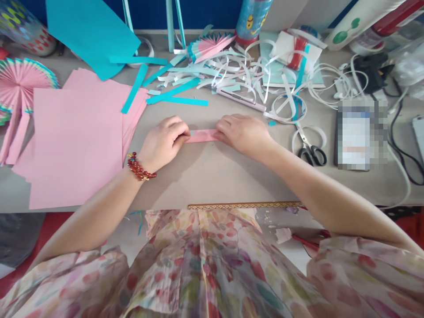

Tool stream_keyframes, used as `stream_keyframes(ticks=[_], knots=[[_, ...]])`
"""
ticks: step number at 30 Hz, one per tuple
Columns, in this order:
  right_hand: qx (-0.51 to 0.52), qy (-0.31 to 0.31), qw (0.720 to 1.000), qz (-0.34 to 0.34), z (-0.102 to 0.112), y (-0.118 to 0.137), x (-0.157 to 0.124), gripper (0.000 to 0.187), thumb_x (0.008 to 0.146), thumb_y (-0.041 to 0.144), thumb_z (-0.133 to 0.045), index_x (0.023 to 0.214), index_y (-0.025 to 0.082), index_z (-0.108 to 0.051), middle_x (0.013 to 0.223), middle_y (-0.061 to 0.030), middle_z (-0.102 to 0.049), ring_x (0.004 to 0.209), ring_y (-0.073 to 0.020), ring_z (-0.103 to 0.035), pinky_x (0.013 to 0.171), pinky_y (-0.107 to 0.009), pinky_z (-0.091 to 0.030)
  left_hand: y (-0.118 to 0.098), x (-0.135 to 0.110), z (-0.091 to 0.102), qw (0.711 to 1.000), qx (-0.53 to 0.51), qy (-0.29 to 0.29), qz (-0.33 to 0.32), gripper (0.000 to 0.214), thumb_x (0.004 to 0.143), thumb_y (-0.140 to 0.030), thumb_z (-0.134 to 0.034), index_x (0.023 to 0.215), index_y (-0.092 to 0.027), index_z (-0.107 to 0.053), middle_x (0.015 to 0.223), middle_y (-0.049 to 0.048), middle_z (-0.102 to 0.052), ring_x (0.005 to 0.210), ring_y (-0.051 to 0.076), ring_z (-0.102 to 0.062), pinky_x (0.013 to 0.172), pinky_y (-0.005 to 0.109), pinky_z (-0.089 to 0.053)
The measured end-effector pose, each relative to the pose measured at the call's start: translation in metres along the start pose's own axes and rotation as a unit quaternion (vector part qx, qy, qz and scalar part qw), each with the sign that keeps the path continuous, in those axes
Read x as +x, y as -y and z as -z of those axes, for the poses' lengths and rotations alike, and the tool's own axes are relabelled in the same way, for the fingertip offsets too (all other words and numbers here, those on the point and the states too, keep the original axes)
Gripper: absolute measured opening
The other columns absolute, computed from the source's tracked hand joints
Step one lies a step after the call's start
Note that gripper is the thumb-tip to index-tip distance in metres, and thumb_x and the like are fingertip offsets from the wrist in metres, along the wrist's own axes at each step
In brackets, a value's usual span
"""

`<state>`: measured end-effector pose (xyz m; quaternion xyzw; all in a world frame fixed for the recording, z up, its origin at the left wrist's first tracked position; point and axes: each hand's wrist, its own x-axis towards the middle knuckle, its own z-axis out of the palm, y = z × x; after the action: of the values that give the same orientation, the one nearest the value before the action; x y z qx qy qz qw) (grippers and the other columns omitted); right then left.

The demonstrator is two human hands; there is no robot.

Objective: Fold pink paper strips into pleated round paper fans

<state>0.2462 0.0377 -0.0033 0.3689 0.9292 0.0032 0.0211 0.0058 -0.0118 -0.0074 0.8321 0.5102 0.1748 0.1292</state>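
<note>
Between my two hands a narrow folded strip of pink paper [202, 135] lies flat on the desk, low in front of me. My left hand [165, 140], with a red bead bracelet [139, 168] at the wrist, pinches the strip's left end. At the other end the curled fingers of my right hand [243, 132] press down on the paper. Both ends of the strip are hidden under my fingers. Left of my hands is a stack of pink paper sheets [77, 141].
Blue strips [180, 101], white paper shreds [228, 66] and a finished pink paper fan [213, 46] lie behind my hands. Black-handled scissors [309, 150] and a blurred phone [354, 137] are at right. Another pink fan [20, 88] and a teal sheet [94, 33] are at left.
</note>
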Motion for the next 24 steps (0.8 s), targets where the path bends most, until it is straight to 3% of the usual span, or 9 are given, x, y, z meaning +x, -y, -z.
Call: stream_keyframes(ticks=[5,9,15,19,24], knots=[[-0.035,-0.019,0.999,-0.007,-0.006,0.009,-0.005,0.032,0.102,0.034,-0.036,0.103,0.014,-0.061,0.100,-0.0125,-0.067,0.088,-0.0238,-0.057,0.064,-0.031,-0.030,-0.013,0.000,-0.002,0.995,0.068,-0.025,-0.072,0.022,0.093,-0.014,-0.045,0.103,-0.020,-0.064,0.103,0.0081,-0.061,0.100,0.025,-0.053,0.086,0.040,-0.044],[0.006,-0.025,1.000,-0.015,-0.002,0.008,-0.004,0.029,0.100,0.031,-0.039,0.100,0.014,-0.062,0.099,-0.0129,-0.067,0.089,-0.0236,-0.058,0.066,-0.030,-0.031,-0.024,0.001,-0.011,0.983,0.097,0.025,-0.154,0.032,0.094,-0.014,-0.041,0.121,-0.019,-0.059,0.109,0.0097,-0.061,0.100,0.025,-0.053,0.086,0.040,-0.044],[0.197,0.024,0.980,0.009,0.019,-0.028,-0.009,0.025,0.092,0.037,-0.051,0.082,0.018,-0.062,0.080,-0.0025,-0.065,0.072,-0.0163,-0.054,0.062,-0.026,-0.029,-0.021,0.002,-0.015,0.985,0.081,0.016,-0.150,0.030,0.093,-0.017,-0.043,0.116,-0.018,-0.062,0.108,0.0089,-0.062,0.098,0.024,-0.053,0.085,0.038,-0.045],[0.239,0.056,0.969,-0.020,0.022,-0.047,-0.018,0.027,0.090,0.037,-0.051,0.072,0.019,-0.061,0.070,0.0012,-0.058,0.064,-0.0131,-0.048,0.059,-0.025,-0.027,-0.020,0.003,-0.014,0.987,0.069,0.017,-0.146,0.029,0.094,-0.020,-0.043,0.114,-0.019,-0.064,0.107,0.0089,-0.062,0.097,0.024,-0.054,0.085,0.038,-0.045],[0.257,0.046,0.965,-0.021,0.016,-0.051,-0.021,0.025,0.089,0.034,-0.050,0.072,0.018,-0.061,0.069,0.0014,-0.057,0.065,-0.0130,-0.048,0.061,-0.026,-0.028,-0.021,0.004,-0.013,0.990,0.048,0.021,-0.132,0.031,0.095,-0.022,-0.041,0.117,-0.020,-0.064,0.107,0.0097,-0.062,0.097,0.024,-0.055,0.086,0.040,-0.046]])
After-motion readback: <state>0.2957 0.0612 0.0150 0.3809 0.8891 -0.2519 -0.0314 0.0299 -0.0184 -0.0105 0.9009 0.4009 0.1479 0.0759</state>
